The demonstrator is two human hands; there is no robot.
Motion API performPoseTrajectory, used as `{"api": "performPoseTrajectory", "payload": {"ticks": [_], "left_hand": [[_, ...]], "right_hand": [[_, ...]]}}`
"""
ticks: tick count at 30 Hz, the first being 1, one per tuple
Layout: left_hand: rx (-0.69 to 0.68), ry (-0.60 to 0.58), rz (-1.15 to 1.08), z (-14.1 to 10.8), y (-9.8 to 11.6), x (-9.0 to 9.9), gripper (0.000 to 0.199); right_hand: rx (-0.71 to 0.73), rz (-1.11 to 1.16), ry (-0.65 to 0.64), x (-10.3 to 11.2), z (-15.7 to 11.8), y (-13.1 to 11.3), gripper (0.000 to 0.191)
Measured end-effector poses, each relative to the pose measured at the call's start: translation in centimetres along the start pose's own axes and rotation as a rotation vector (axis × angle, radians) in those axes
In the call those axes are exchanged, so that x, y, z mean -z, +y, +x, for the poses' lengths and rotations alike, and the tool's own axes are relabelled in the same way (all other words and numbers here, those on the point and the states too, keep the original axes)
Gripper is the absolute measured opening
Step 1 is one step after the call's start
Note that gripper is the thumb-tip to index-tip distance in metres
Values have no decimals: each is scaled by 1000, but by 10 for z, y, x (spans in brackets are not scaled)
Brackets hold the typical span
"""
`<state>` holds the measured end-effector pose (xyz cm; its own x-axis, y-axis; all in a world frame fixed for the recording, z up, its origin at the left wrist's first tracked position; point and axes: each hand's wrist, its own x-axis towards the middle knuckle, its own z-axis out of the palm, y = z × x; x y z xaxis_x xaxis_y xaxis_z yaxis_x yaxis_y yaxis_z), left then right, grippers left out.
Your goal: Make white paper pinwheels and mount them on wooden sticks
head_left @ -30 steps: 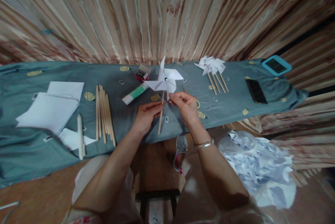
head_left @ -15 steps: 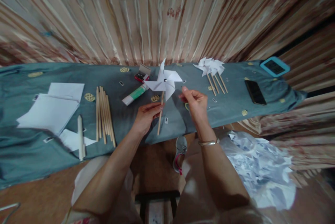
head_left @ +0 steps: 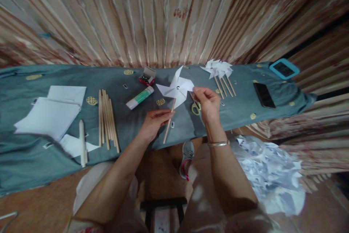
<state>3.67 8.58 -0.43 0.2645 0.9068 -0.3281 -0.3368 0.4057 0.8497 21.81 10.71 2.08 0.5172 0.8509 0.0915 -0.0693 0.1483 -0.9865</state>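
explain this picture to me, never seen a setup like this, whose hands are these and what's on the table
There's no machine: one camera on a person's head looks forward and down at their own bare hands. The left hand holds the thin wooden stick of a white paper pinwheel; the right hand's fingers appear to pinch one blade. On the blue-green patterned cloth lie, left to right, white paper sheets, loose pale wooden sticks, a white-and-green tube, yellow-green-handled scissors, more white pinwheels, a flat black phone and a blue-framed device.

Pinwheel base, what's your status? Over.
Left hand gripping thin wooden stick of white paper pinwheel. Right hand at one blade. Green-handled scissors nearby, seemingly not blocking.
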Motion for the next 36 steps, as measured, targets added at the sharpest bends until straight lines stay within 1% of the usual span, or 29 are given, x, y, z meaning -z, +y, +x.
{"api": "performPoseTrajectory", "payload": {"ticks": [14, 21, 27, 32, 36], "left_hand": [[-16, 28, -39, 3, 1, 3, 43], [-19, 67, -47, 3, 1, 4, 44], [-30, 77, -55, 2, 4, 2, 44], [-29, 83, -76, 1, 4, 3, 42], [-33, 83, -85, 1, 3, 4, 41]], "right_hand": [[-6, -59, -58, -9, -13, -4, 25], [-7, -97, -114, -12, -18, 0, 30], [-3, -74, -139, -15, -23, 1, 27], [-31, -54, -170, -18, -28, 3, 23], [-36, -62, -189, -22, -31, 5, 26]]}}
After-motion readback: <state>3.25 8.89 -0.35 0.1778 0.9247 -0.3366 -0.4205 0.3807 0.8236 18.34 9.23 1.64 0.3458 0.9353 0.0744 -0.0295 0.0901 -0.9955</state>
